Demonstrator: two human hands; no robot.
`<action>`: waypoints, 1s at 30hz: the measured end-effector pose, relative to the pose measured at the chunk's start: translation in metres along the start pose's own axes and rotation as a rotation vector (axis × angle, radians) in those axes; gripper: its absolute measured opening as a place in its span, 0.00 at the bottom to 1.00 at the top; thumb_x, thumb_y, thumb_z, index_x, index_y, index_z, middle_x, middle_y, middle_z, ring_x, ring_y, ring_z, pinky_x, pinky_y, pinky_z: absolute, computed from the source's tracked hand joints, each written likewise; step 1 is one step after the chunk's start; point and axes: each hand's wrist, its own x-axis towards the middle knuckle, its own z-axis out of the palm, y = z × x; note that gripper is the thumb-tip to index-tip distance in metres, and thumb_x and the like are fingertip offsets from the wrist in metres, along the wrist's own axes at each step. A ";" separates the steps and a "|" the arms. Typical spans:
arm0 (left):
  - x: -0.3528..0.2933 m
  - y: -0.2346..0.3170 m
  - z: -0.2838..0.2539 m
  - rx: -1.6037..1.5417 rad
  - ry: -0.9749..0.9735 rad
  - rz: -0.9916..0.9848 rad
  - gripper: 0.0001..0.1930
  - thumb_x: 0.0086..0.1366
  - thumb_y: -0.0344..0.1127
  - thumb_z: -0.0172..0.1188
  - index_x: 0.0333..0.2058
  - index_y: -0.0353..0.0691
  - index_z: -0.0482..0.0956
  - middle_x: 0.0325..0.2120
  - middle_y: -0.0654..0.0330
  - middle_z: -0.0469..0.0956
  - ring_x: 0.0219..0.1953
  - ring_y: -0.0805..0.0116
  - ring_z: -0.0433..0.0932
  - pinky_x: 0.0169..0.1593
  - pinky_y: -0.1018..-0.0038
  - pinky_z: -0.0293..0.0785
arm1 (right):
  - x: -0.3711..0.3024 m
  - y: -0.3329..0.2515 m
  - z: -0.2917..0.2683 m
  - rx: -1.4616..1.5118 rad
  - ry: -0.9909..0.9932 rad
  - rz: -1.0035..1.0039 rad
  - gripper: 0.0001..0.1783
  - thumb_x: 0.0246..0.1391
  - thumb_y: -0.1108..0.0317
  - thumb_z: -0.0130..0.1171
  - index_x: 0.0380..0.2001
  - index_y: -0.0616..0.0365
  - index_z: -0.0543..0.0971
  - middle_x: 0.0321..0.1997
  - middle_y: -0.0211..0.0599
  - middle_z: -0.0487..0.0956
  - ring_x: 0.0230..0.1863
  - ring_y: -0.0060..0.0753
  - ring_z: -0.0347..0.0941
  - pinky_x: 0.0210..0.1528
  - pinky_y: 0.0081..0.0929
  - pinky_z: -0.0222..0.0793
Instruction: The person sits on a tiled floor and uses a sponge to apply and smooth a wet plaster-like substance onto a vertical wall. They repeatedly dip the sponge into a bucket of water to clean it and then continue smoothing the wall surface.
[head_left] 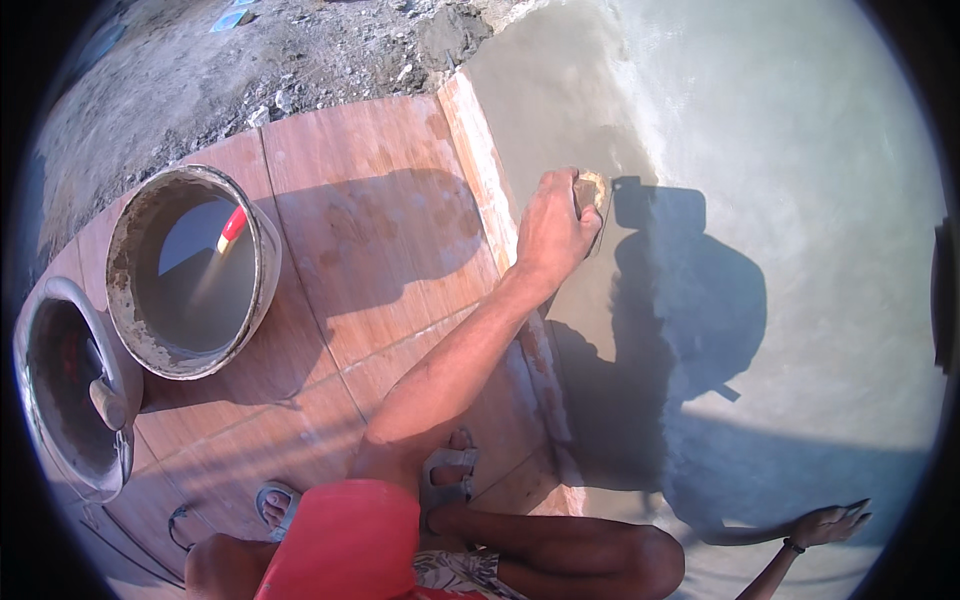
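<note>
My left hand point(553, 232) reaches up along the wall and is closed on a plastering trowel point(592, 190). The trowel's light-brown block-like handle shows beside my thumb, with a thin dark edge below it; my fingers hide the rest. Under the tool lies a band of wet grey mortar point(545, 95), darker than the pale grey-green wall surface point(800, 110) to its right. At the lower right my right hand point(832, 523), with a dark band on the wrist, rests against the wall, fingers stretched out and holding nothing.
A mortar-crusted bucket point(265, 290) of grey water, with a red-and-white handle point(232, 230) sticking out, stands left on brown tiles point(350, 150). Beside it is a second bucket point(65, 290). A tile skirting point(480, 165) edges the wall. Rubble point(330, 60) lies beyond. My sandalled feet are below.
</note>
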 end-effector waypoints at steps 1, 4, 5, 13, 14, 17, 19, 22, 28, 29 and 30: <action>0.008 0.004 -0.001 -0.005 0.023 0.042 0.22 0.56 0.27 0.58 0.50 0.25 0.69 0.43 0.38 0.73 0.45 0.41 0.76 0.51 0.59 0.73 | 0.000 -0.005 -0.001 0.001 0.010 0.006 0.47 0.63 0.31 0.23 0.60 0.62 0.70 0.65 0.58 0.65 0.68 0.57 0.56 0.67 0.51 0.48; -0.010 0.026 0.004 0.016 -0.173 -0.066 0.24 0.56 0.27 0.59 0.51 0.25 0.68 0.44 0.38 0.73 0.46 0.42 0.76 0.52 0.59 0.73 | 0.004 -0.015 -0.003 0.000 0.036 0.025 0.47 0.63 0.32 0.23 0.60 0.61 0.70 0.66 0.58 0.64 0.68 0.57 0.56 0.67 0.51 0.49; -0.030 0.024 0.011 0.036 -0.214 -0.073 0.25 0.55 0.27 0.59 0.52 0.25 0.68 0.44 0.38 0.73 0.48 0.42 0.76 0.52 0.60 0.73 | 0.006 -0.014 -0.006 -0.004 0.038 0.030 0.46 0.63 0.32 0.23 0.60 0.61 0.70 0.66 0.58 0.64 0.68 0.57 0.56 0.67 0.52 0.49; -0.010 -0.006 0.002 -0.033 0.007 -0.100 0.24 0.56 0.28 0.60 0.52 0.25 0.68 0.46 0.38 0.73 0.49 0.42 0.75 0.53 0.59 0.72 | 0.005 -0.014 -0.003 0.022 0.018 0.023 0.46 0.63 0.32 0.24 0.60 0.62 0.70 0.66 0.59 0.63 0.68 0.57 0.56 0.67 0.52 0.49; 0.001 -0.003 0.000 -0.038 0.040 -0.083 0.24 0.56 0.28 0.60 0.51 0.25 0.69 0.47 0.38 0.73 0.49 0.43 0.75 0.53 0.58 0.72 | 0.007 -0.021 -0.006 0.023 0.017 0.018 0.46 0.63 0.32 0.24 0.60 0.62 0.70 0.66 0.59 0.63 0.68 0.57 0.56 0.67 0.52 0.49; 0.002 0.017 0.005 -0.018 -0.132 -0.116 0.24 0.56 0.28 0.60 0.51 0.25 0.69 0.46 0.38 0.73 0.49 0.43 0.75 0.53 0.58 0.72 | 0.008 -0.023 -0.006 0.025 0.035 0.022 0.46 0.63 0.32 0.24 0.60 0.62 0.70 0.66 0.59 0.63 0.68 0.57 0.56 0.67 0.52 0.49; -0.039 0.011 0.020 -0.009 -0.181 -0.091 0.24 0.55 0.28 0.61 0.51 0.25 0.69 0.45 0.38 0.74 0.49 0.43 0.75 0.53 0.59 0.72 | 0.009 -0.018 -0.010 0.004 0.044 0.024 0.46 0.63 0.32 0.24 0.60 0.62 0.70 0.66 0.59 0.63 0.68 0.57 0.56 0.67 0.52 0.49; -0.070 -0.011 0.023 -0.004 -0.164 -0.085 0.25 0.55 0.28 0.61 0.51 0.25 0.69 0.45 0.38 0.74 0.49 0.43 0.75 0.53 0.59 0.72 | 0.011 -0.022 -0.007 0.012 0.043 0.039 0.46 0.63 0.32 0.24 0.60 0.62 0.70 0.66 0.59 0.63 0.69 0.56 0.55 0.67 0.52 0.49; -0.004 -0.001 0.003 -0.020 0.037 -0.038 0.24 0.56 0.28 0.60 0.52 0.27 0.69 0.46 0.38 0.73 0.47 0.42 0.75 0.53 0.59 0.72 | 0.008 -0.027 -0.008 0.023 0.025 0.035 0.46 0.63 0.32 0.24 0.61 0.61 0.70 0.66 0.58 0.63 0.69 0.55 0.55 0.67 0.52 0.48; 0.003 0.002 0.005 -0.007 0.063 0.020 0.24 0.56 0.27 0.60 0.52 0.27 0.69 0.45 0.38 0.73 0.46 0.42 0.76 0.52 0.59 0.73 | 0.009 -0.026 -0.008 0.021 0.028 0.037 0.46 0.63 0.32 0.24 0.60 0.61 0.70 0.66 0.58 0.63 0.69 0.55 0.55 0.67 0.51 0.49; 0.000 0.006 0.006 0.001 0.005 0.019 0.24 0.56 0.27 0.60 0.52 0.28 0.69 0.45 0.38 0.73 0.46 0.42 0.76 0.52 0.60 0.73 | 0.009 -0.025 -0.007 0.019 0.032 0.038 0.46 0.63 0.32 0.24 0.60 0.61 0.70 0.66 0.58 0.63 0.69 0.55 0.56 0.67 0.51 0.49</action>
